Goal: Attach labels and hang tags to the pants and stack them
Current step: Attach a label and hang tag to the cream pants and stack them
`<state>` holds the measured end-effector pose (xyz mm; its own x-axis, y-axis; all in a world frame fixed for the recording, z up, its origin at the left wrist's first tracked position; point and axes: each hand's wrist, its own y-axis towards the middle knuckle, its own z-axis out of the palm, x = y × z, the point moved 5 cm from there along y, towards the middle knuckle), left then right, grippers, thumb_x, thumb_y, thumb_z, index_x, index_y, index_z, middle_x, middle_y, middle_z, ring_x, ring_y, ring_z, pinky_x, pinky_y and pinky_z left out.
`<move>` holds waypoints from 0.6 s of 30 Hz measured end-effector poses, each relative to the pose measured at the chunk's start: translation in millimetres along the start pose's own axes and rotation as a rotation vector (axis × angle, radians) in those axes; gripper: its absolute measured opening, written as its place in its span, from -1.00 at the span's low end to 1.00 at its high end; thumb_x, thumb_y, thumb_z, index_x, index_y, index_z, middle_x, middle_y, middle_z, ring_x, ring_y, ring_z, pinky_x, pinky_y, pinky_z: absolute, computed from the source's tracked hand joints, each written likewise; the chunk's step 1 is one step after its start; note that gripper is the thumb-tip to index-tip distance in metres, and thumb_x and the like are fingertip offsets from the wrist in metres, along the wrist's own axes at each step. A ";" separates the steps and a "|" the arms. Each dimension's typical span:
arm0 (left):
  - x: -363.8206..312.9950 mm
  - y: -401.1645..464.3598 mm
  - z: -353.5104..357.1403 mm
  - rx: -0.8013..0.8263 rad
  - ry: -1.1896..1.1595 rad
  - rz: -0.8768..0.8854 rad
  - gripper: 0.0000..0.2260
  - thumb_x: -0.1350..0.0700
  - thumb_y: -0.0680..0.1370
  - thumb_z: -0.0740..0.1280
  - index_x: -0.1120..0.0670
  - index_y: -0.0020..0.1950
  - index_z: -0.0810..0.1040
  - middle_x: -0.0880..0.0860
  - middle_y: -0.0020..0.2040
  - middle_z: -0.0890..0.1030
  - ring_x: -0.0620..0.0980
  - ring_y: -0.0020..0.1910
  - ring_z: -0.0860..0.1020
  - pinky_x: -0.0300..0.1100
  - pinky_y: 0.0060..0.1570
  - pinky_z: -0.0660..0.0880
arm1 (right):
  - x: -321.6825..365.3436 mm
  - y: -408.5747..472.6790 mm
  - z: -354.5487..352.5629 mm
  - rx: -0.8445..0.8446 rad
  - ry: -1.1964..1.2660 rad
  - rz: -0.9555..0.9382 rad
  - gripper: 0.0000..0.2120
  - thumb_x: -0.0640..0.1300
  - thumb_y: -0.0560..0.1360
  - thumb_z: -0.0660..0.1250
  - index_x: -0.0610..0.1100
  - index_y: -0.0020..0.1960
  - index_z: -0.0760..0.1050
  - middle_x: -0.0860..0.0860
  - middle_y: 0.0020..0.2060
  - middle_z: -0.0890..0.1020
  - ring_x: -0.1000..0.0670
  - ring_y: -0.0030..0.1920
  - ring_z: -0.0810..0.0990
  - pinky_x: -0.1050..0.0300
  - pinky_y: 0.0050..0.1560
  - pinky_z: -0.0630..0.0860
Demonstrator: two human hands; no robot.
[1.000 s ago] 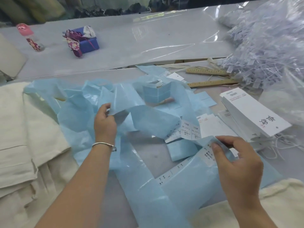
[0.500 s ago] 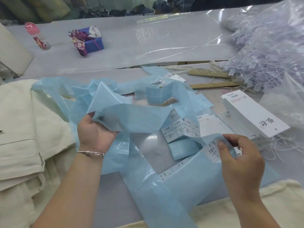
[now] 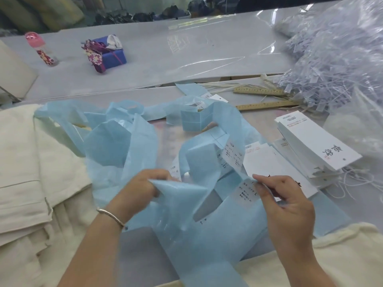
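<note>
A long, tangled strip of light blue label backing paper (image 3: 128,146) loops across the table in front of me. My left hand (image 3: 138,189) grips a fold of the strip near the centre. My right hand (image 3: 288,201) pinches the edge of a white printed label (image 3: 247,193) stuck on the strip. More white labels (image 3: 233,156) show on a raised loop behind. A stack of white hang tags (image 3: 313,148) lies at the right. Cream pants (image 3: 27,162) are piled at the left, and another cream pair (image 3: 342,257) lies at the lower right.
Two wooden rulers (image 3: 267,104) lie behind the strip. A clear bag of plastic tag fasteners (image 3: 335,52) fills the right rear. Loose white strings (image 3: 356,183) trail by the tags. A blue box with floral cloth (image 3: 105,52) and a pink-capped bottle (image 3: 41,48) stand far left.
My left hand has moved right and toward me, bringing a fold of the blue strip closer to my right hand. My right hand keeps its pinch on the label.
</note>
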<state>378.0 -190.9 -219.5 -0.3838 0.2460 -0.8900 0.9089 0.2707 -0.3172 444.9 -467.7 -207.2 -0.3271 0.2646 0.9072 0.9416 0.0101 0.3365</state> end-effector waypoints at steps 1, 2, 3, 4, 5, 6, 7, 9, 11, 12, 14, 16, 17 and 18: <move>1.1 -3.7 12.2 0.068 0.122 -0.010 -0.76 0.31 0.20 0.20 0.27 -0.23 0.59 0.23 -0.14 0.65 0.09 -0.15 0.57 -0.09 -0.18 0.45 | -0.8 0.2 0.4 -0.011 0.052 0.026 -0.80 -0.21 0.44 0.43 0.08 -0.05 0.66 0.04 -0.16 0.61 0.10 -0.13 0.55 0.39 -0.07 0.42; 3.5 -7.3 22.2 0.122 0.246 -0.019 -0.76 0.32 0.27 0.22 0.19 -0.19 0.64 0.12 -0.11 0.69 0.10 -0.09 0.61 -0.05 -0.08 0.51 | -1.4 0.1 1.0 -0.017 0.097 0.051 -0.81 -0.19 0.44 0.42 0.09 -0.05 0.66 0.05 -0.16 0.62 0.11 -0.14 0.55 0.38 -0.08 0.43; 9.3 -11.2 27.0 0.166 0.361 -0.025 -0.74 0.34 0.36 0.25 0.11 -0.11 0.67 0.03 -0.07 0.70 0.03 -0.01 0.62 -0.05 0.05 0.53 | -1.6 0.1 2.0 -0.019 0.128 0.069 -0.79 -0.20 0.44 0.42 0.11 -0.06 0.66 0.06 -0.15 0.62 0.13 -0.15 0.56 0.39 -0.09 0.44; 13.0 -14.9 32.4 0.194 0.457 -0.025 -0.70 0.34 0.43 0.27 0.02 -0.04 0.67 -0.05 -0.01 0.68 -0.05 0.06 0.60 -0.09 0.14 0.51 | -1.5 -0.1 2.7 -0.018 0.138 0.078 -0.75 -0.23 0.46 0.42 0.13 -0.07 0.66 0.08 -0.15 0.63 0.14 -0.15 0.56 0.39 -0.10 0.45; 15.6 -18.6 36.2 0.208 0.515 -0.012 -0.67 0.33 0.47 0.27 -0.04 0.04 0.65 -0.12 0.06 0.65 -0.12 0.11 0.56 -0.17 0.19 0.47 | -1.6 -0.2 3.0 -0.014 0.131 0.084 -0.70 -0.27 0.47 0.41 0.16 -0.07 0.65 0.09 -0.14 0.63 0.15 -0.14 0.56 0.39 -0.09 0.45; 15.6 -22.8 41.4 0.232 0.542 0.004 -0.65 0.31 0.48 0.28 -0.09 0.10 0.62 -0.17 0.13 0.62 -0.18 0.16 0.52 -0.30 0.20 0.42 | -1.7 -0.4 3.0 -0.009 0.116 0.088 -0.66 -0.30 0.48 0.40 0.17 -0.08 0.65 0.10 -0.14 0.63 0.15 -0.12 0.57 0.38 -0.08 0.46; 13.0 -27.3 47.3 0.262 0.559 0.029 -0.63 0.30 0.48 0.29 -0.13 0.14 0.58 -0.21 0.18 0.57 -0.22 0.20 0.48 -0.42 0.17 0.37 | -1.8 -0.6 2.7 -0.002 0.099 0.093 -0.65 -0.31 0.49 0.39 0.18 -0.08 0.65 0.12 -0.13 0.64 0.13 -0.10 0.58 0.37 -0.07 0.46; 4.0 -37.3 55.5 0.346 0.600 0.105 -0.48 0.30 0.47 0.29 -0.21 0.30 0.45 -0.26 0.32 0.43 -0.28 0.32 0.34 -0.55 0.23 0.22 | -3.1 -1.9 1.8 0.008 0.085 0.104 -0.62 -0.32 0.50 0.37 0.20 -0.04 0.63 0.13 -0.11 0.64 0.11 -0.10 0.58 0.36 -0.07 0.46; -4.8 -49.6 53.8 0.473 0.575 0.176 -0.25 0.30 0.42 0.33 -0.24 0.48 0.19 -0.28 0.47 0.21 -0.34 0.45 0.13 -0.51 0.37 0.02 | -5.9 -4.7 2.8 0.030 0.110 0.131 -0.62 -0.32 0.51 0.35 0.19 -0.02 0.63 0.11 -0.10 0.66 0.11 -0.14 0.59 0.36 -0.08 0.48; -11.5 -56.6 52.2 0.562 0.472 0.211 -0.16 0.27 0.39 0.39 -0.24 0.51 0.10 -0.28 0.51 0.15 -0.35 0.48 0.08 -0.47 0.40 -0.01 | -7.2 -6.5 4.5 0.043 0.132 0.152 -0.63 -0.32 0.51 0.35 0.18 -0.01 0.63 0.11 -0.11 0.67 0.12 -0.15 0.60 0.34 -0.08 0.50; -35.4 -70.6 51.4 0.708 0.172 0.316 -0.11 0.08 0.37 0.54 -0.11 0.56 0.10 -0.18 0.55 0.15 -0.20 0.54 0.07 -0.30 0.47 0.01 | -8.1 -8.9 7.3 0.055 0.176 0.189 -0.65 -0.35 0.50 0.35 0.13 -0.02 0.64 0.11 -0.14 0.67 0.13 -0.15 0.61 0.30 -0.05 0.53; -55.5 -74.1 53.3 0.645 -0.080 0.373 -0.20 -0.19 0.39 0.48 0.06 0.52 0.26 -0.04 0.53 0.29 -0.07 0.55 0.12 -0.08 0.51 0.04 | -7.6 -10.3 8.7 0.054 0.229 0.210 -0.67 -0.38 0.49 0.35 0.07 -0.06 0.63 0.07 -0.16 0.68 0.09 -0.14 0.62 0.20 -0.01 0.54; -61.0 -70.0 55.2 0.522 -0.129 0.380 -0.28 -0.25 0.41 0.42 0.08 0.45 0.38 -0.03 0.48 0.38 -0.09 0.54 0.16 -0.01 0.51 0.07 | -6.3 -10.7 9.3 0.058 0.250 0.211 -0.67 -0.39 0.50 0.33 0.04 -0.06 0.62 0.04 -0.15 0.68 0.06 -0.13 0.62 0.16 0.00 0.54; -65.4 -65.6 58.0 0.374 -0.117 0.398 -0.39 -0.25 0.44 0.38 0.06 0.38 0.47 -0.07 0.42 0.45 -0.14 0.52 0.19 0.03 0.50 0.09 | -4.4 -11.5 10.4 0.070 0.267 0.207 -0.68 -0.40 0.50 0.32 0.02 -0.06 0.61 0.01 -0.15 0.68 0.03 -0.13 0.63 0.11 0.01 0.54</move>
<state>353.0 -278.7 -159.4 0.0018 0.1513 -0.9885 0.9840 -0.1763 -0.0252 436.3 -458.9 -217.8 -0.1291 0.0066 0.9916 0.9904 0.0515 0.1286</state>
